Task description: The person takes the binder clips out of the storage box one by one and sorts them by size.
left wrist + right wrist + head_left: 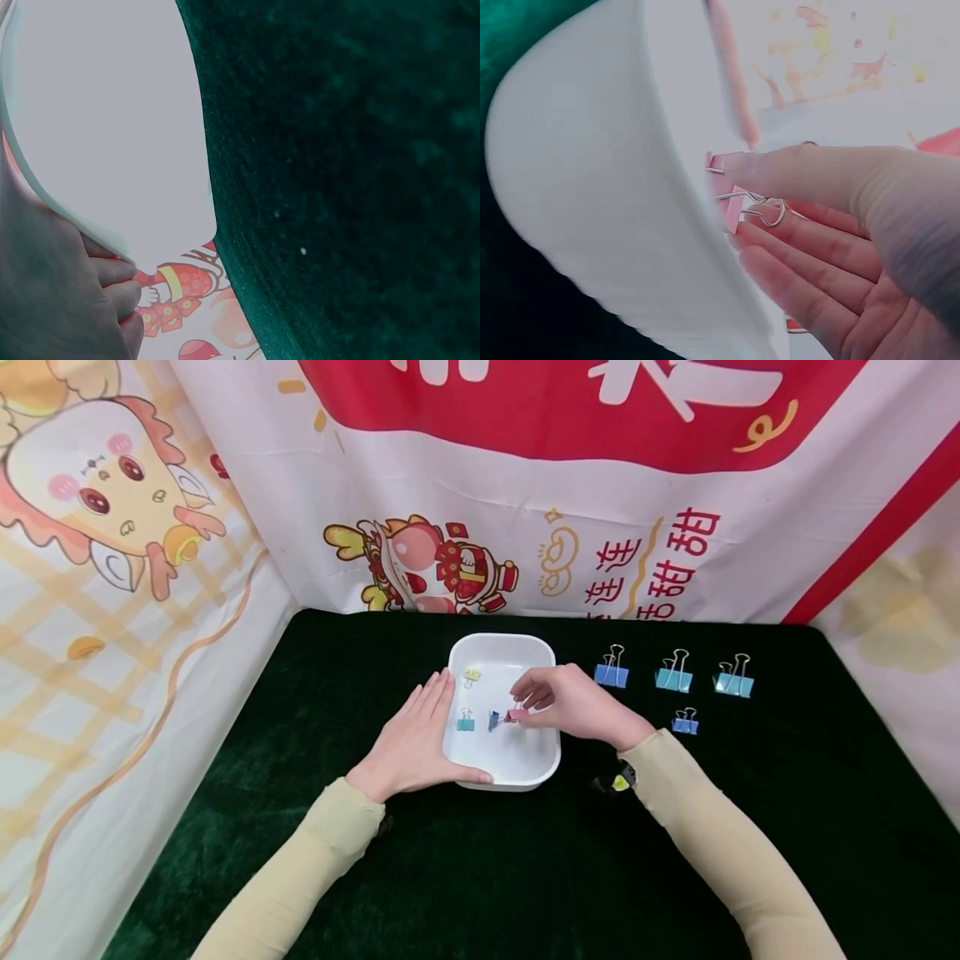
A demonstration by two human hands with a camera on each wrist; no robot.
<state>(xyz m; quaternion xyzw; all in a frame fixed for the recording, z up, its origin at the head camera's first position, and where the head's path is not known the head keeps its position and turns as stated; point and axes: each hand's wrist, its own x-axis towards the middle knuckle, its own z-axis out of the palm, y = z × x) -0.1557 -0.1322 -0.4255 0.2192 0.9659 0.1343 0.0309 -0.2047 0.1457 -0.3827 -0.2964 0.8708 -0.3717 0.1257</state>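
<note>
My right hand reaches over the right rim of a white plastic tray and pinches a pink binder clip inside it. In the right wrist view, thumb and fingers hold the pink clip by its body, its wire handles pointing toward the palm. Just left of it in the tray is a dark blue binder clip. A teal binder clip and a yellow one lie along the tray's left side. With fingers straight, my left hand rests against the tray's left edge, thumb at the near rim.
Right of the tray, a blue binder clip, a teal one and another teal one stand in a row. A smaller blue clip sits nearer. Dark green cloth covers the table, with printed curtains behind and beside it.
</note>
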